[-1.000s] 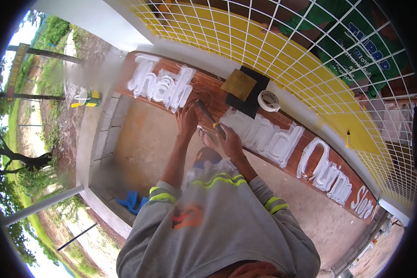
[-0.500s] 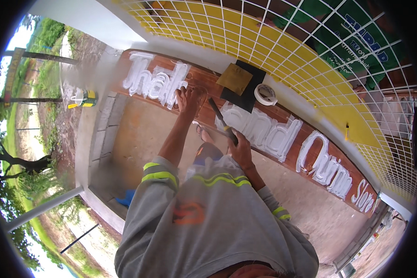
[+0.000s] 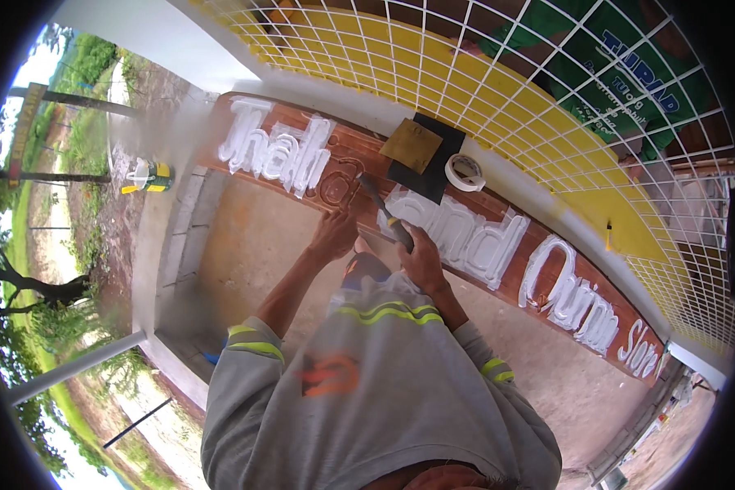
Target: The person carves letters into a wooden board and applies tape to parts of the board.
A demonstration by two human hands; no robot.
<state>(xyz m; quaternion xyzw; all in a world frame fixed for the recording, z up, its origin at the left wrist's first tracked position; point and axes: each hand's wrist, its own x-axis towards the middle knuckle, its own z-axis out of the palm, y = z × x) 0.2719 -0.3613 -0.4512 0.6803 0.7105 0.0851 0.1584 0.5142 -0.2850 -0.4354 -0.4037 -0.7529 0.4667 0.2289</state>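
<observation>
A long brown wooden sign board (image 3: 498, 184) with carved letters coated in white lies across in front of me. Around my right hand (image 3: 420, 260) is the grip of a dark, slim hand tool (image 3: 380, 202) with a yellow band. The tool's tip is over a bare brown carved letter (image 3: 335, 186), between the white-coated letters on either side. My left hand (image 3: 332, 234) is at the board's near edge just below that letter, fingers bent and drawn together. What those fingers hold, if anything, is too small to see.
On the board's far side lie a brown sandpaper sheet (image 3: 412, 144), a black sheet (image 3: 429, 181) and a white tape roll (image 3: 465, 172). Behind stands white wire mesh (image 3: 465, 65), with a person in a green shirt (image 3: 621, 77) beyond. A green-and-yellow bucket (image 3: 157, 176) stands left.
My left hand has drawn back from the board's face to its near edge, uncovering the bare carved letter. The tool's tip has shifted slightly left.
</observation>
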